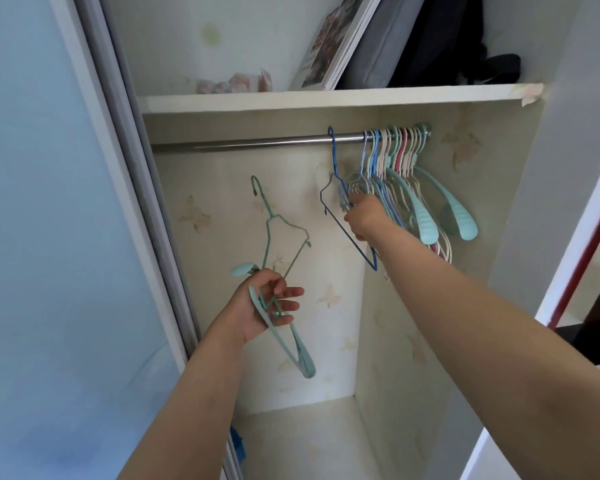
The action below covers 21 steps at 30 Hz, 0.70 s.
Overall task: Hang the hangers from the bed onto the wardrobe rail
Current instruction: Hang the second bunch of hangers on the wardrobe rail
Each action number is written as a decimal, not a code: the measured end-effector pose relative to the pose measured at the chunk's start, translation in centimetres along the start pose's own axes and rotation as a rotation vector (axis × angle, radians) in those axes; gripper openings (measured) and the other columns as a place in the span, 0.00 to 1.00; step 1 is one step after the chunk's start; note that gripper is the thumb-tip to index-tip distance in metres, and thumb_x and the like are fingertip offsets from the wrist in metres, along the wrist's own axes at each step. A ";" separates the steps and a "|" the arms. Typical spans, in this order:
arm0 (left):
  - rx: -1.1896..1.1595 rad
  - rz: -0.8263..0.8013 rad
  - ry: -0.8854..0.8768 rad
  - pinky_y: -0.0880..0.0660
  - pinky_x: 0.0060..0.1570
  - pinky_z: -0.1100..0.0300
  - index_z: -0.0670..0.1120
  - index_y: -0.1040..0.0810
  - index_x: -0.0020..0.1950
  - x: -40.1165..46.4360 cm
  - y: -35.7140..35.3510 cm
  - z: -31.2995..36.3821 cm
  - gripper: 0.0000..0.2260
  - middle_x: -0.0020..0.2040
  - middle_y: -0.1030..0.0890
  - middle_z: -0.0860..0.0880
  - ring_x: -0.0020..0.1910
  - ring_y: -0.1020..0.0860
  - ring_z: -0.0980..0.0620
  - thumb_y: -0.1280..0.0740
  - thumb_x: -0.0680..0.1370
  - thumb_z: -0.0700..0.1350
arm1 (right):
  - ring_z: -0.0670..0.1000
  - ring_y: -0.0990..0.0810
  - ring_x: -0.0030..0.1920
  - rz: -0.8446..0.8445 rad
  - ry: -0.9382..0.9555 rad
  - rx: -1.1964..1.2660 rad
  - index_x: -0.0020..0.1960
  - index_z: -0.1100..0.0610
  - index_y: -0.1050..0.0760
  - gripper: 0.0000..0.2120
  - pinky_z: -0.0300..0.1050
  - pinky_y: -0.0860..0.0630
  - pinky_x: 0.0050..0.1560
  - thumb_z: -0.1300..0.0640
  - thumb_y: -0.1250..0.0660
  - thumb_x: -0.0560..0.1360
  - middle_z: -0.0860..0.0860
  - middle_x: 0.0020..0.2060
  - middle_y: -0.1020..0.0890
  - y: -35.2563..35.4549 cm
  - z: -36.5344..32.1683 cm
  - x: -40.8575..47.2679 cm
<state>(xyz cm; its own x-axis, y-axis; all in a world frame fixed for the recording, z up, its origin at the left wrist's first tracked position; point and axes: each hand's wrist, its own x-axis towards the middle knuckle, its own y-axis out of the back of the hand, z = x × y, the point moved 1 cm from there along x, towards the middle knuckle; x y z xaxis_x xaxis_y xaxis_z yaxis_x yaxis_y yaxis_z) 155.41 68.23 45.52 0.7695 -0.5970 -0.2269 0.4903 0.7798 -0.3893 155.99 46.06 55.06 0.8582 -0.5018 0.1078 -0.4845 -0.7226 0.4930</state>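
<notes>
1. The left hand point(262, 306) is nearest. Its fingers curl round 2 green hangers point(274, 268), a thin wire one and a thick plastic one. They are low in the wardrobe, well under the rail.
2. The right hand point(362, 216) reaches farther in. Its fingers pinch the blue hanger point(340, 202), whose hook is on the rail point(257, 143).
3. Just beside it, a bunch of hangers point(400, 174) is packed at the rail's right end.
4. Above is a shelf point(326, 98) with a book point(333, 43) and a dark bag point(458, 39).
</notes>
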 end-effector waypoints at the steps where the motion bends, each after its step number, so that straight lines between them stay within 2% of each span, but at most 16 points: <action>1: 0.019 -0.045 0.006 0.25 0.27 0.62 0.45 0.31 0.26 -0.3 -0.1 0.0 0.19 0.45 0.16 0.42 0.32 0.19 0.48 0.43 0.78 0.44 | 0.59 0.22 0.54 0.046 0.024 0.018 0.70 0.61 0.32 0.20 0.42 0.27 0.41 0.66 0.43 0.78 0.62 0.59 0.24 0.2 0.8 0.4; 3: 0.044 -0.140 0.025 0.24 0.26 0.61 0.43 0.29 0.28 -0.8 -0.2 0.1 0.18 0.53 0.17 0.39 0.38 0.17 0.46 0.43 0.78 0.42 | 0.55 0.24 0.43 0.149 0.030 0.034 0.71 0.63 0.33 0.22 0.42 0.28 0.37 0.69 0.42 0.77 0.61 0.47 0.22 0.4 2.4 0.5; 4: 0.059 -0.180 0.040 0.25 0.26 0.61 0.43 0.27 0.30 -1.1 -0.2 0.1 0.16 0.56 0.19 0.38 0.41 0.17 0.45 0.43 0.78 0.42 | 0.55 0.24 0.41 0.175 0.040 0.026 0.71 0.64 0.33 0.22 0.41 0.28 0.37 0.70 0.42 0.76 0.61 0.46 0.22 0.5 3.2 0.6; 6: 0.093 -0.249 0.083 0.26 0.24 0.62 0.43 0.24 0.35 -1.4 0.0 0.2 0.12 0.61 0.22 0.36 0.46 0.17 0.41 0.42 0.77 0.41 | 0.60 0.21 0.50 0.217 0.058 -0.089 0.70 0.64 0.33 0.22 0.46 0.25 0.46 0.69 0.42 0.76 0.64 0.54 0.22 0.4 4.5 0.3; 7: 0.104 -0.287 0.111 0.26 0.24 0.62 0.44 0.22 0.38 -1.5 0.2 0.1 0.10 0.63 0.23 0.36 0.48 0.18 0.40 0.40 0.76 0.41 | 0.62 0.23 0.56 0.243 0.072 -0.235 0.71 0.63 0.35 0.23 0.49 0.25 0.52 0.68 0.42 0.75 0.65 0.58 0.24 0.4 5.0 -0.2; 10: 0.177 -0.409 0.212 0.23 0.23 0.61 0.43 0.18 0.46 -1.6 0.8 -0.1 0.09 0.65 0.25 0.35 0.54 0.20 0.36 0.36 0.72 0.44 | 0.65 0.37 0.69 0.372 0.142 -0.917 0.77 0.60 0.53 0.35 0.58 0.34 0.66 0.64 0.40 0.75 0.64 0.71 0.39 -0.3 6.3 -2.6; 11: 0.218 -0.448 0.246 0.22 0.24 0.60 0.42 0.18 0.50 -1.6 0.9 -0.2 0.11 0.66 0.26 0.35 0.56 0.21 0.35 0.35 0.71 0.45 | 0.65 0.43 0.73 0.416 0.224 -1.063 0.78 0.59 0.56 0.37 0.60 0.39 0.69 0.63 0.40 0.74 0.62 0.74 0.44 -0.8 6.7 -3.4; 13: 0.305 -0.523 0.301 0.21 0.26 0.59 0.41 0.19 0.54 -1.8 0.8 -0.4 0.16 0.67 0.27 0.35 0.55 0.20 0.34 0.34 0.71 0.47 | 0.64 0.50 0.75 0.403 0.405 -1.177 0.78 0.60 0.57 0.37 0.61 0.47 0.72 0.62 0.41 0.75 0.60 0.76 0.49 -2.0 8.0 -4.3; 15: 0.373 -0.582 0.340 0.21 0.27 0.60 0.40 0.19 0.56 -2.1 0.6 -0.6 0.17 0.66 0.26 0.35 0.50 0.18 0.36 0.36 0.73 0.48 | 0.61 0.51 0.76 0.198 0.488 -1.198 0.77 0.62 0.61 0.37 0.56 0.48 0.74 0.60 0.41 0.77 0.60 0.76 0.49 -3.4 9.7 -4.2; 16: 0.403 -0.609 0.344 0.22 0.26 0.61 0.39 0.20 0.57 -2.3 0.6 -0.6 0.17 0.65 0.25 0.35 0.47 0.17 0.38 0.38 0.74 0.47 | 0.59 0.51 0.77 0.050 0.461 -1.141 0.77 0.63 0.64 0.40 0.52 0.48 0.75 0.57 0.39 0.78 0.60 0.77 0.50 -4.1 10.8 -4.0; 18: 0.441 -0.688 0.340 0.25 0.23 0.64 0.37 0.22 0.59 -2.5 1.1 -0.6 0.17 0.62 0.24 0.34 0.39 0.16 0.43 0.44 0.78 0.45 | 0.57 0.50 0.77 -0.220 0.287 -0.902 0.77 0.63 0.64 0.46 0.50 0.47 0.75 0.48 0.35 0.77 0.59 0.77 0.51 -4.8 13.1 -3.7; 19: 0.447 -0.739 0.348 0.27 0.22 0.66 0.37 0.23 0.60 -2.6 1.3 -0.6 0.18 0.62 0.23 0.33 0.36 0.17 0.45 0.46 0.79 0.45 | 0.58 0.46 0.76 -0.263 0.210 -0.776 0.77 0.62 0.61 0.46 0.51 0.43 0.74 0.45 0.34 0.76 0.59 0.76 0.47 -4.9 14.2 -3.6; 21: 0.447 -0.820 0.384 0.29 0.20 0.67 0.37 0.24 0.62 -2.8 1.5 -0.6 0.20 0.61 0.23 0.33 0.34 0.18 0.46 0.44 0.79 0.49 | 0.59 0.33 0.70 -0.230 0.118 -0.615 0.75 0.60 0.46 0.34 0.50 0.35 0.68 0.45 0.37 0.78 0.61 0.71 0.34 -4.6 16.6 -3.5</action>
<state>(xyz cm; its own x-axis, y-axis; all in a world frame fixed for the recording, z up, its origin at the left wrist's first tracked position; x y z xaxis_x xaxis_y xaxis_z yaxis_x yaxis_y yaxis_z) 153.69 70.96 45.05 -0.0191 -0.9396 -0.3418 0.9779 0.0536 -0.2019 152.39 43.23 38.05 0.9579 -0.2867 0.0172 -0.1315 -0.3847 0.9136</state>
